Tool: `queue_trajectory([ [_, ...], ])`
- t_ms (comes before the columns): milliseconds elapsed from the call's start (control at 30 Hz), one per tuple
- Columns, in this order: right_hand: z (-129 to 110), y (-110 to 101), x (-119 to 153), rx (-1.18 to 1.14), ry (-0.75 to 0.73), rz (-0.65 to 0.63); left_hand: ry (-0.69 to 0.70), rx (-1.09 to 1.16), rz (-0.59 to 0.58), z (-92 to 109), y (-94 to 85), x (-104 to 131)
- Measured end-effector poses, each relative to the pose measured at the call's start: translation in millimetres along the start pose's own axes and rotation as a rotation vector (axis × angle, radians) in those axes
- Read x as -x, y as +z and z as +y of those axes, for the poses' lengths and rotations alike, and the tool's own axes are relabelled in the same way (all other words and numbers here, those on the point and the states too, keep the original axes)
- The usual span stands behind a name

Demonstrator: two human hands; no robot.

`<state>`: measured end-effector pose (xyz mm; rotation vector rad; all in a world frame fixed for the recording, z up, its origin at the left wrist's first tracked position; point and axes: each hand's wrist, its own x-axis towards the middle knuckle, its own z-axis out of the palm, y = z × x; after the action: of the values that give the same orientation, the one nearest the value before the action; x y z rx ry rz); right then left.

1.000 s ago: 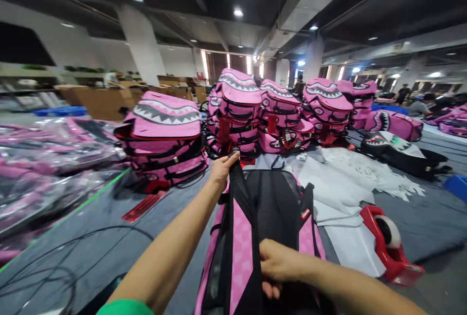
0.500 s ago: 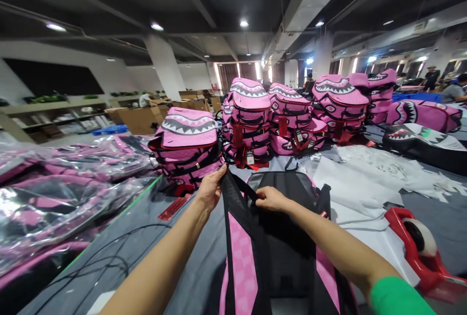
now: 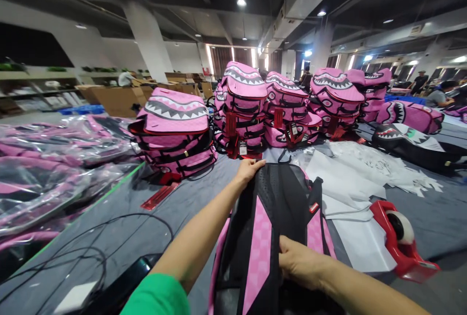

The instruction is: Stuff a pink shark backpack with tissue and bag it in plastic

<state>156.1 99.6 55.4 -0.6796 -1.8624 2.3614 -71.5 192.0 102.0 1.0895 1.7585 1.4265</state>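
Observation:
A black and pink backpack (image 3: 292, 198) lies on the cloth-covered table, its back panel and shoulder straps facing up. The left strap carries a pink checkered panel (image 3: 258, 251). At the strap's upper end my left hand (image 3: 250, 171) is closed, with thumb and fingers pinching the black webbing. Lower down, my right hand (image 3: 301, 261) is closed around the inner edge of that same shoulder strap; its fingertips are hidden behind it. On the right strap sits a small red label (image 3: 314, 207).
Stacked pink backpacks (image 3: 175, 115) with shark-teeth prints line the far side. Plastic-wrapped bags (image 3: 54, 178) lie at left, near black cables (image 3: 105, 227) and a phone-like dark device (image 3: 124, 281). White sheets (image 3: 343, 178) and a red tape dispenser (image 3: 397, 237) are at right. People work behind.
My right hand has moved down from the strap's top to its middle. My left hand has shifted right with the strap's upper end, which now lies flatter over the back panel. The view has turned slightly.

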Motion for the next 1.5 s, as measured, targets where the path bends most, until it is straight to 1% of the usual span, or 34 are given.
queue_trajectory([
  [67, -4.0, -0.6, 20.5, 0.152, 0.098, -0.013, 0.059, -0.252, 0.018, -7.5, 8.4, -7.4],
  [133, -9.3, -0.3, 37.7, 0.463, 0.135, -0.038, 0.104, -0.443, 0.030, -13.2, 11.1, -10.5],
  [200, -13.2, 0.7, 48.2, 0.833, 0.085, -0.031, 0.106, -0.548, 0.032, -17.5, 10.5, -12.1],
  [267, -17.3, -1.5, 51.8, 1.122, 0.006, -0.005, 0.081, -0.599, 0.087, -22.4, 8.8, -14.4],
  [300, -20.7, -5.9, 51.6, 1.166, -0.015, -0.031, 0.069, -0.618, 0.137, -25.6, 8.1, -15.9],
  [333, -25.3, -13.7, 50.5, 1.134, -0.031, -0.052, 0.063, -0.637, 0.193, -29.2, 7.4, -17.5],
  [367, -31.1, -25.6, 48.6, 1.058, -0.054, -0.039, 0.067, -0.660, 0.240, -33.1, 7.0, -19.1],
  [400, -37.5, -41.8, 45.9, 0.979, -0.078, 0.027, 0.081, -0.685, 0.273, -36.9, 6.5, -20.3],
  [433, -44.0, -62.1, 42.2, 0.916, -0.099, 0.150, 0.101, -0.710, 0.290, -40.0, 6.1, -21.0],
  [467, -49.6, -85.8, 37.3, 0.911, -0.109, 0.360, 0.130, -0.732, 0.295, -41.9, 5.8, -21.1],
  [500, -53.9, -111.6, 31.0, 0.991, -0.078, 0.617, 0.159, -0.748, 0.300, -42.3, 5.7, -20.5],
  [533, -56.6, -137.7, 23.0, 1.094, 0.003, 0.853, 0.195, -0.773, 0.312, -40.9, 6.1, -19.1],
  [567, -57.8, -162.4, 13.5, 1.113, 0.138, 0.989, 0.248, -0.809, 0.326, -37.7, 7.6, -17.1],
  [600, -58.1, -183.9, 2.9, 1.076, 0.266, 1.045, 0.324, -0.850, 0.333, -32.9, 10.6, -14.6],
  [633, -58.6, -200.9, -8.2, 1.013, 0.341, 1.045, 0.420, -0.889, 0.316, -27.0, 15.5, -11.9],
  [667, -60.1, -212.5, -18.9, 0.959, 0.383, 1.024, 0.521, -0.918, 0.264, -20.5, 22.4, -9.4],
  [700, -63.4, -218.2, -27.9, 0.925, 0.385, 1.013, 0.610, -0.918, 0.170, -14.2, 31.4, -7.2],
  [733, -68.6, -218.4, -34.4, 0.924, 0.356, 1.025, 0.670, -0.887, 0.045, -8.6, 42.0, -5.7],
  [767, -75.4, -213.5, -37.5, 0.943, 0.293, 1.065, 0.697, -0.832, -0.097, -4.0, 53.7, -4.8],
  [800, -82.8, -204.6, -37.0, 0.966, 0.188, 1.121, 0.703, -0.768, -0.239, -0.9, 65.7, -4.6],
  [833, -89.7, -192.8, -33.2, 0.985, 0.051, 1.169, 0.701, -0.719, -0.357, 0.7, 77.3, -4.7],
  [867, -94.8, -179.5, -26.7, 0.998, -0.099, 1.193, 0.697, -0.676, -0.453, 0.8, 87.9, -4.8],
  [900, -97.3, -165.8, -18.7, 1.010, -0.238, 1.187, 0.696, -0.644, -0.516, -0.8, 97.1, -4.6],
  [933, -96.6, -152.7, -10.2, 1.035, -0.343, 1.161, 0.702, -0.622, -0.548, -3.7, 104.7, -3.6],
  [967, -92.9, -140.7, -2.2, 1.076, -0.422, 1.128, 0.712, -0.600, -0.552, -8.0, 110.6, -1.9],
  [1000, -86.7, -130.0, 4.5, 1.142, -0.494, 1.100, 0.725, -0.582, -0.524, -13.3, 115.1, 0.6],
  [1100, -64.2, -103.8, 16.1, 1.375, -0.803, 1.061, 0.816, -0.545, -0.392, -31.1, 122.2, 8.6],
  [1167, -55.8, -88.1, 19.7, 1.428, -0.965, 1.047, 0.907, -0.545, -0.325, -39.8, 123.9, 9.6],
  [1200, -54.7, -80.4, 21.7, 1.417, -1.004, 1.040, 0.941, -0.556, -0.308, -42.2, 124.3, 8.0],
  [1267, -56.3, -66.8, 27.1, 1.359, -1.019, 1.014, 0.957, -0.592, -0.299, -42.6, 123.9, 1.4],
  [1367, -59.1, -56.8, 38.9, 1.329, -0.998, 1.001, 0.892, -0.648, -0.322, -35.6, 120.3, -9.8],
  [1433, -58.5, -59.5, 48.7, 1.259, -0.921, 1.041, 0.833, -0.684, -0.347, -28.3, 116.0, -10.6],
  [1500, -58.3, -68.0, 59.9, 1.096, -0.752, 1.122, 0.781, -0.709, -0.381, -18.3, 112.6, -1.5],
])
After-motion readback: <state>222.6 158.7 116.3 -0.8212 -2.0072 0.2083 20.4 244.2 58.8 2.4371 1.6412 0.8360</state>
